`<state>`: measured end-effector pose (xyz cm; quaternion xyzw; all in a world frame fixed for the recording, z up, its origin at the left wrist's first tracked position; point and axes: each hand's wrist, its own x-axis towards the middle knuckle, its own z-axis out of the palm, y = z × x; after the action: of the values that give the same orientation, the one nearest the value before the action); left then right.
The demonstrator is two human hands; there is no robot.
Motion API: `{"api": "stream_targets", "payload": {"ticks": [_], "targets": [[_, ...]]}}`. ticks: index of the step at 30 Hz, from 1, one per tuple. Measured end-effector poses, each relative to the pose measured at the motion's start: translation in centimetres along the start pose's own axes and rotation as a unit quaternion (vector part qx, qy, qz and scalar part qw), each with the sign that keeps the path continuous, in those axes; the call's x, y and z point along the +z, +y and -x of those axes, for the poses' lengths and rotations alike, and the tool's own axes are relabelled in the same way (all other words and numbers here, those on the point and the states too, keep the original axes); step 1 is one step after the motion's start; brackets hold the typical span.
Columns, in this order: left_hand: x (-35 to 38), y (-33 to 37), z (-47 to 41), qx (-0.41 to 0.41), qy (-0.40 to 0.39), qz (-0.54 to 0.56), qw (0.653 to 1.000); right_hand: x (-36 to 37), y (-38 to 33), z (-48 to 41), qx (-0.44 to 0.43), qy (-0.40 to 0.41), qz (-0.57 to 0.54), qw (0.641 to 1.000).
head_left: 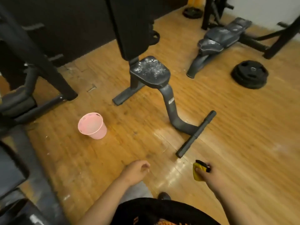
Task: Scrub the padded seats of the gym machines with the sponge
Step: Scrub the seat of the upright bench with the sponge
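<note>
My right hand point(208, 173) grips a yellow sponge point(198, 172) with a dark scouring side, low at the right, above the wooden floor. My left hand point(138, 170) hangs beside it with curled fingers and nothing in it. Ahead stands a dark bench whose padded seat point(150, 71) is covered in white foam, under a tall black back pad point(129, 25). Farther right, a low padded bench point(225, 35) also carries streaks of foam. Both hands are well short of either seat.
A pink bucket point(92, 125) stands on the floor left of the bench's foot bar point(196, 133). A black weight plate point(250, 73) lies at the right, another point(192, 12) at the back. A black machine frame point(32, 65) fills the left side.
</note>
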<state>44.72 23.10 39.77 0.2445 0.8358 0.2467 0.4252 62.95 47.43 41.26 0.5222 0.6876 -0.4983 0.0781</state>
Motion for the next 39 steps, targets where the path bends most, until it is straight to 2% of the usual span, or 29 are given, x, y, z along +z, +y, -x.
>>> {"api": "stream_targets", "payload": {"ticks": [5, 11, 19, 22, 25, 28, 33, 37, 39], "targets": [[-0.7, 3.6, -4.2, 0.033, 0.005, -0.066, 0.997, -4.2, 3.6, -0.5, 0.045, 0.081, -0.085, 0.992], [-0.2, 7.6, -11.6, 0.067, -0.049, -0.082, 0.993, -6.0, 2.4, -4.9, 0.079, 0.088, -0.110, 0.987], [-8.5, 13.4, -27.5, 0.075, -0.028, -0.156, 0.985, -10.6, -8.0, -17.1, 0.071, 0.112, -0.096, 0.987], [-11.6, 16.2, -32.0, 0.087, -0.021, -0.163, 0.983, -12.7, -12.3, -21.5, 0.051, 0.119, -0.101, 0.986], [-13.6, 18.4, -35.8, 0.064, -0.015, -0.166, 0.984, -14.7, -15.5, -24.9, 0.024, 0.121, -0.096, 0.988], [-13.8, 20.2, -38.6, 0.045, -0.012, -0.167, 0.985, -16.8, -16.8, -28.3, 0.007, 0.093, -0.083, 0.992], [-11.3, 23.6, -41.3, -0.003, 0.032, -0.137, 0.990, -20.3, -18.9, -36.5, -0.009, -0.006, -0.003, 1.000], [-6.5, 27.2, -41.3, -0.091, 0.105, -0.032, 0.990, -23.5, -23.6, -43.4, -0.088, -0.082, 0.106, 0.987], [-4.4, 29.3, -41.3, -0.096, 0.092, 0.004, 0.991, -24.6, -26.6, -46.1, -0.119, -0.097, 0.138, 0.978]]}}
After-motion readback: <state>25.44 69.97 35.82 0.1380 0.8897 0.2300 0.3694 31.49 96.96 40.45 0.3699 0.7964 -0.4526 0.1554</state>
